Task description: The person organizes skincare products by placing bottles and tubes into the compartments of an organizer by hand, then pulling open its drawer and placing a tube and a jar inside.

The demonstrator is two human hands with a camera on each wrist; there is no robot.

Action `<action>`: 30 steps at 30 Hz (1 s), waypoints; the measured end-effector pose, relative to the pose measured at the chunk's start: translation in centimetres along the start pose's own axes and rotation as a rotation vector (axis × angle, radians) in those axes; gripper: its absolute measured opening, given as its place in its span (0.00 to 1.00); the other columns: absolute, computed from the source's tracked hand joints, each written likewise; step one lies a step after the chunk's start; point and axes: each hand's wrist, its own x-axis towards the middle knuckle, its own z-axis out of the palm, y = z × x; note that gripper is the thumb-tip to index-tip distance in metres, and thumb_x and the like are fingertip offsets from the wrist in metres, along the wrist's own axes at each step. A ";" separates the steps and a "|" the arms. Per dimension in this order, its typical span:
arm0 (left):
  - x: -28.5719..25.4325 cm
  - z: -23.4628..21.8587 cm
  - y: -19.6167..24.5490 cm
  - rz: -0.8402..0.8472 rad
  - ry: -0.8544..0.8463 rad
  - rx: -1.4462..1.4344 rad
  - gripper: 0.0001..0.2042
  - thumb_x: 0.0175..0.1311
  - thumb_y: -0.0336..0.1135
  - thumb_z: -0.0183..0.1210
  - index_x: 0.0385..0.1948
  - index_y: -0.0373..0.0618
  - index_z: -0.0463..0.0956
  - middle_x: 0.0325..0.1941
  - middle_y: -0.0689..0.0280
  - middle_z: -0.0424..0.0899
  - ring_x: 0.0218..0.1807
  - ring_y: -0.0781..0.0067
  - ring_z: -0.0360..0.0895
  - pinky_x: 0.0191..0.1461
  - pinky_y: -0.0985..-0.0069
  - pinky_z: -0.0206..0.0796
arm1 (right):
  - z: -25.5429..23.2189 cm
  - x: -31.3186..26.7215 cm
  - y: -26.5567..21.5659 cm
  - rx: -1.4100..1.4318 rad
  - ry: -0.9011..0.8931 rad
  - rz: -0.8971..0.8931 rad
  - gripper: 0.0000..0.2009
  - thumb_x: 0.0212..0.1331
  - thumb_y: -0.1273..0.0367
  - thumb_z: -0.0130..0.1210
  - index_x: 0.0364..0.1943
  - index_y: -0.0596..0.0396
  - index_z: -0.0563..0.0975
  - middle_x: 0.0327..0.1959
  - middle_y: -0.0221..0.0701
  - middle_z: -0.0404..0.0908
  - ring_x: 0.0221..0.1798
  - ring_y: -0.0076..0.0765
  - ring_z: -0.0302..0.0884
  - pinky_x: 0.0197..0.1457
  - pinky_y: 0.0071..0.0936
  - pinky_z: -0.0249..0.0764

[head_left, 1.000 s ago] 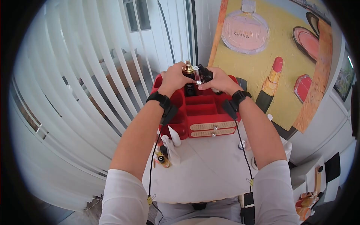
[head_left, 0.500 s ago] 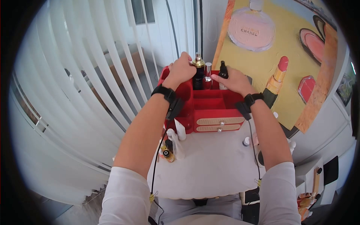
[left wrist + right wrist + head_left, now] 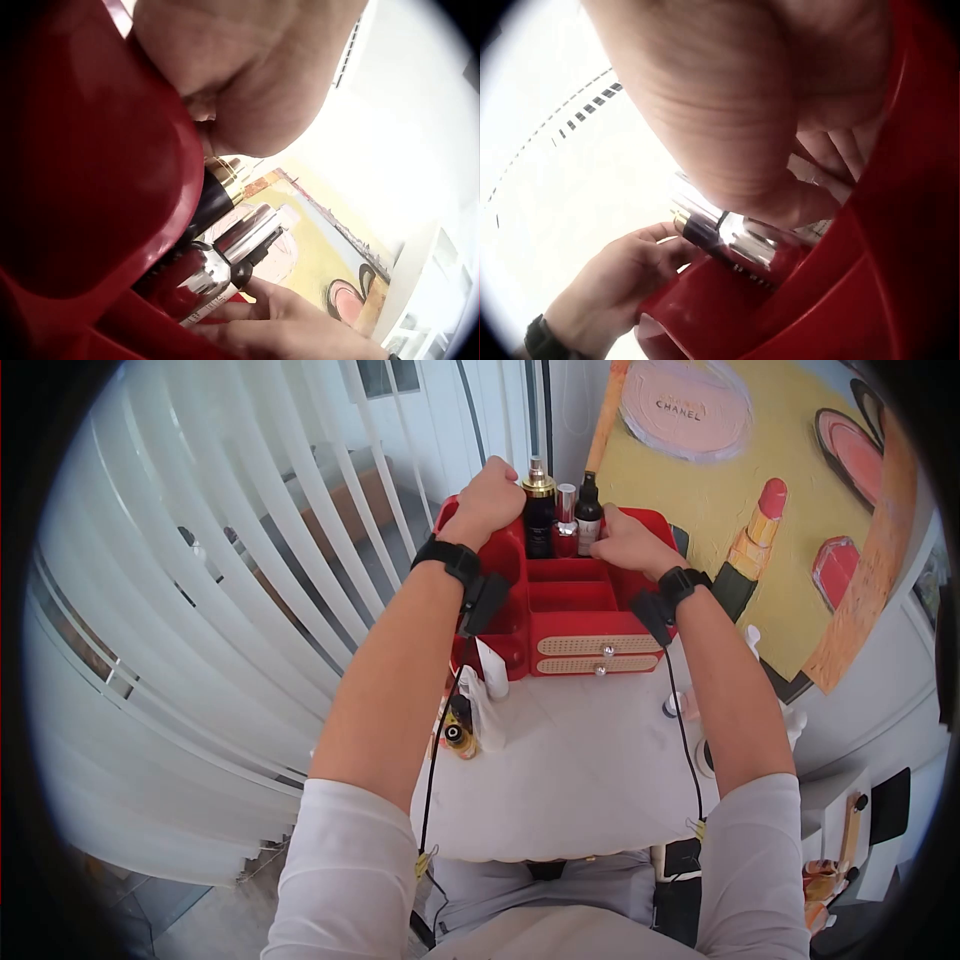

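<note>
In the head view a red organizer (image 3: 575, 596) holds a black bottle with a gold collar (image 3: 539, 520), a red bottle with a silver cap (image 3: 566, 532) and a black spray bottle with a pale label (image 3: 588, 525), standing side by side in its back compartment. My left hand (image 3: 488, 503) is bent at the organizer's back left rim, beside the gold-collared bottle; its fingertips are mostly hidden, so its hold is unclear. My right hand (image 3: 637, 545) has thumb and fingers around the lower part of the spray bottle; the right wrist view shows its thumb (image 3: 799, 202) close against the bottles.
White tubes (image 3: 491, 670) and small bottles (image 3: 460, 740) stand on the white table (image 3: 560, 780), front left of the organizer. Small containers (image 3: 676, 705) lie near my right forearm. Vertical blinds (image 3: 230, 610) hang at the left; a large painting (image 3: 700, 480) leans behind at the right.
The bottles held up between both hands a second ago now stand in the organizer's back compartment. The hands moved apart, and the head view shifted, placing the organizer higher in frame.
</note>
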 end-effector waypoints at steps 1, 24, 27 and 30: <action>-0.2 -0.1 0.2 0.005 0.002 -0.080 0.14 0.66 0.22 0.51 0.53 0.35 0.73 0.48 0.52 0.84 0.50 0.60 0.82 0.55 0.67 0.73 | 0.2 0.1 0.6 0.006 0.004 0.006 0.30 0.58 0.71 0.63 0.65 0.68 0.67 0.50 0.48 0.85 0.54 0.45 0.85 0.59 0.36 0.78; -0.8 -0.7 0.4 0.086 0.137 -0.112 0.08 0.55 0.31 0.61 0.35 0.41 0.84 0.40 0.51 0.89 0.47 0.48 0.86 0.54 0.60 0.77 | 5.3 -12.6 -7.1 -0.050 0.263 -0.409 0.15 0.59 0.73 0.61 0.50 0.59 0.77 0.42 0.45 0.85 0.46 0.54 0.84 0.49 0.48 0.81; -0.8 -0.8 0.2 0.071 0.140 -0.150 0.08 0.55 0.31 0.61 0.35 0.42 0.84 0.39 0.51 0.90 0.46 0.48 0.86 0.54 0.60 0.77 | 10.2 -18.4 -8.7 -0.093 -0.128 -0.329 0.20 0.57 0.69 0.65 0.53 0.57 0.77 0.42 0.45 0.85 0.48 0.53 0.85 0.49 0.46 0.81; -0.8 -0.5 0.2 0.106 0.165 -0.114 0.07 0.55 0.30 0.60 0.33 0.41 0.85 0.37 0.51 0.89 0.44 0.47 0.87 0.52 0.59 0.77 | 16.1 -19.9 -7.9 -0.100 -0.075 -0.301 0.23 0.57 0.66 0.67 0.56 0.56 0.76 0.38 0.44 0.86 0.45 0.54 0.86 0.47 0.47 0.81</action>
